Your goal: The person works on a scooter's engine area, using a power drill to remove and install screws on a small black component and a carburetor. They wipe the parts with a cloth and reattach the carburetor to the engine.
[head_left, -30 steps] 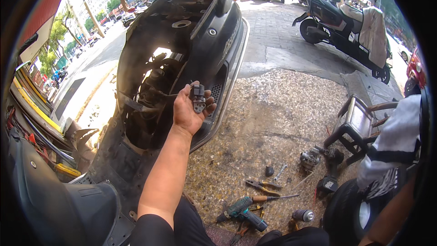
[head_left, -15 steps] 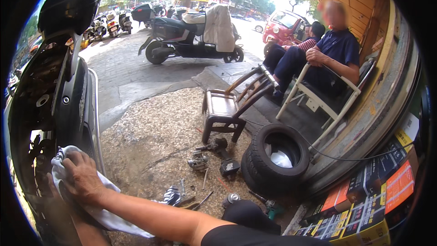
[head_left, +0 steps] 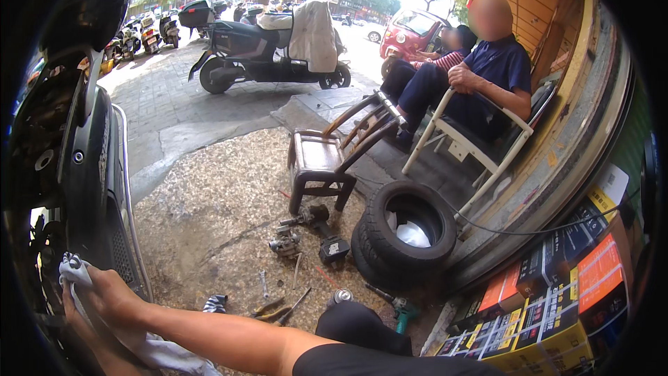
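Observation:
A pale grey-white cloth is bunched between my two hands at the lower left, its loose end trailing below my right forearm. My right hand is closed round the cloth, and a crumpled, dark-striped end sticks up past the fingers. My left hand is just beside it, pressed to the cloth's other side; most of its fingers are hidden. Both hands are next to the lower part of a dark scooter, whose inner parts are exposed on its left side.
A power tool, a metal part, pliers and a striped cloth piece lie on the ground. Beyond are a small wooden chair, stacked tyres and a seated person. Boxes stand at right.
My hands and the cloth have moved down and slightly left; the cloth is more bunched and twisted. The whole view has shifted, so the surroundings appear farther left.

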### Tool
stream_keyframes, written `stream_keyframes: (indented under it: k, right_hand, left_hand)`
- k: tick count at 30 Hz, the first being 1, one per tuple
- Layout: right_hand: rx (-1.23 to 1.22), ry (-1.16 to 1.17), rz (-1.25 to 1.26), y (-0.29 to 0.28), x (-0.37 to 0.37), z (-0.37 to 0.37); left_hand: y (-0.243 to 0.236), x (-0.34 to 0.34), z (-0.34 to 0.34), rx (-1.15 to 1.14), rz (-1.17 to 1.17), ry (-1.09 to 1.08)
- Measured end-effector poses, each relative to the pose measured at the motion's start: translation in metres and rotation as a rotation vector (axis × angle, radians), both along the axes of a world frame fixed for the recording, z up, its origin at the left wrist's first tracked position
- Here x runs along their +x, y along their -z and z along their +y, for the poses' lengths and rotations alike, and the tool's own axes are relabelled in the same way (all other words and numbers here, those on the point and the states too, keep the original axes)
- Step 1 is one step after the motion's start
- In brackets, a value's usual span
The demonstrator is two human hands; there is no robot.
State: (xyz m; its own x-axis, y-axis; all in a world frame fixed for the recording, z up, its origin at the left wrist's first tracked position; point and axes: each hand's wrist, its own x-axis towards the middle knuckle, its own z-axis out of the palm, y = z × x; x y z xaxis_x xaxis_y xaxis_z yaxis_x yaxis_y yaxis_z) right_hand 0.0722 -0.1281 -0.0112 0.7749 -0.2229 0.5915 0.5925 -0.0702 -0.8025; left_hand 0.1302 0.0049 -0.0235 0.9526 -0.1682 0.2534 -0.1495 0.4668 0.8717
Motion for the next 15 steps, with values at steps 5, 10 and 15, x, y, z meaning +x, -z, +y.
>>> stream_keyframes:
  k: [5,10,15]
  right_hand:
    - [-0.064,0.041,0.017,0.005,-0.003,0.004]
    - [0.031,0.014,0.136,-0.008,-0.009,0.002]
    - [0.041,0.122,0.128,-0.005,-0.01,0.004]
  left_hand:
    - [-0.009,-0.009,0.006,0.182,-0.014,-0.091]
    - [-0.008,-0.006,0.011,0.28,-0.03,-0.203]
    - [-0.01,-0.007,0.002,0.053,0.032,-0.179]
